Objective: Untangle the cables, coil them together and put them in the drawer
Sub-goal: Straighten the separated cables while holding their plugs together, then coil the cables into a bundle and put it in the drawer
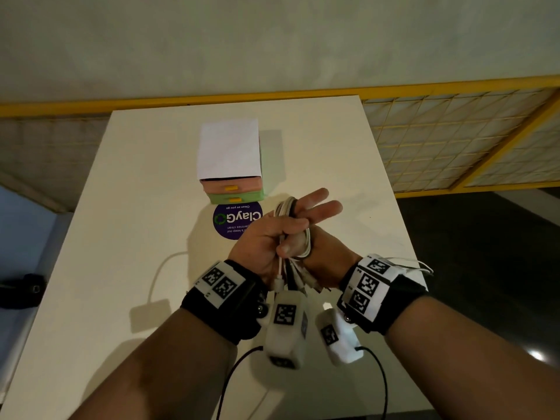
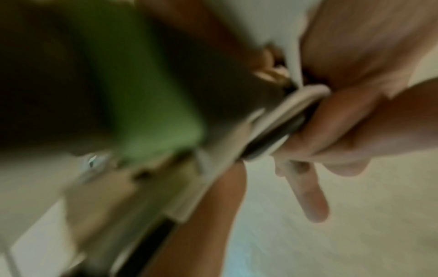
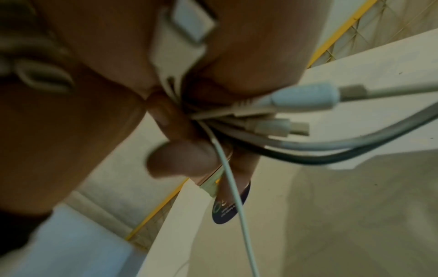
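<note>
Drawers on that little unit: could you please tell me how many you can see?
2: a pink drawer on top and a green drawer directly beneath it, both closed. No others show.

Head view high above table (image 1: pixel 127 225); both wrist views close under cables (image 3: pixel 272 112), left one blurred.

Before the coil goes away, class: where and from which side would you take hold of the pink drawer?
Pinch the yellow handle on the pink drawer, coming from the front, the side facing the person. It is the only part jutting from the closed face; the green drawer sits directly below, white paper covers the top.
</note>
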The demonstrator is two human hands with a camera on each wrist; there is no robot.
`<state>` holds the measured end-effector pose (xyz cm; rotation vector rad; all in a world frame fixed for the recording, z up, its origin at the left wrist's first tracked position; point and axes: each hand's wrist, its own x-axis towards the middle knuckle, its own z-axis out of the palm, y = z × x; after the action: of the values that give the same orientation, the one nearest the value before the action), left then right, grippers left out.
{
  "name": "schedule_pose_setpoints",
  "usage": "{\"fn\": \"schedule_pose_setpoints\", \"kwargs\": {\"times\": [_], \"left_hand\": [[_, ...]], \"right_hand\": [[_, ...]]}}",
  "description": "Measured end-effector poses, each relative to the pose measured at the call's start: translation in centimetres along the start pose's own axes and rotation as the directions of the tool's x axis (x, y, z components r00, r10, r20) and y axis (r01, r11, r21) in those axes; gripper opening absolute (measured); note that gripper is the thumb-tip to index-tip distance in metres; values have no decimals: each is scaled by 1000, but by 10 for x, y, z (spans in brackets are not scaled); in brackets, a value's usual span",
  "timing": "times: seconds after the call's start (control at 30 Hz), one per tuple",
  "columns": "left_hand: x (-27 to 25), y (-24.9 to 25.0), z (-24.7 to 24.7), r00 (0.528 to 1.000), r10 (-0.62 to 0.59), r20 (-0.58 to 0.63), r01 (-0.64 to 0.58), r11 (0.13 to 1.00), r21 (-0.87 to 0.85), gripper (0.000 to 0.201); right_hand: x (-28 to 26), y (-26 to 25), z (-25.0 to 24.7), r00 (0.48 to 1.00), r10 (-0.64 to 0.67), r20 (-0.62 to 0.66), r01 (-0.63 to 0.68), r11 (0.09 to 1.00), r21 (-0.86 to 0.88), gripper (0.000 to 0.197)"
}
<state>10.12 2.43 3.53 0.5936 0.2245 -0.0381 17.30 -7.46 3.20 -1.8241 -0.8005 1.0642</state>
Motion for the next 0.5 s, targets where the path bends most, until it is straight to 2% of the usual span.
{"fn": "schedule_pose_setpoints", "kwargs": {"times": [0.07, 0.13, 0.23, 0.3, 0.37, 0.4, 0.43, 0.5], "left_hand": [[-1, 0, -1, 996, 0, -92, 5, 999, 48, 42], [3, -1, -1, 978, 29, -204, 1, 989, 148, 35], [10, -4, 0, 898, 114, -425, -3, 967, 254, 34], [12, -5, 2, 859, 162, -487, -11, 954, 298, 37], [13, -8, -4, 849, 215, -482, -7, 918, 397, 37], [14, -9, -10, 851, 237, -469, 20, 878, 479, 41], [15, -11, -16, 857, 256, -447, 75, 797, 599, 47], [13, -12, -25, 885, 269, -381, 197, 526, 828, 57]], "right_hand": [[-2, -2, -2, 995, 3, 96, 4, 998, -67, 21], [-2, -3, -4, 981, 66, 184, -43, 990, -131, 17], [-6, -4, -6, 960, 173, 220, -113, 959, -260, 15], [-7, -3, -5, 946, 212, 244, -141, 950, -279, 26], [-7, -1, -3, 939, 244, 244, -168, 941, -295, 26], [-6, 1, -2, 935, 256, 245, -173, 933, -314, 23], [-7, 2, -1, 930, 278, 241, -189, 924, -333, 20], [-7, 3, -1, 923, 299, 243, -206, 916, -345, 20]]}}
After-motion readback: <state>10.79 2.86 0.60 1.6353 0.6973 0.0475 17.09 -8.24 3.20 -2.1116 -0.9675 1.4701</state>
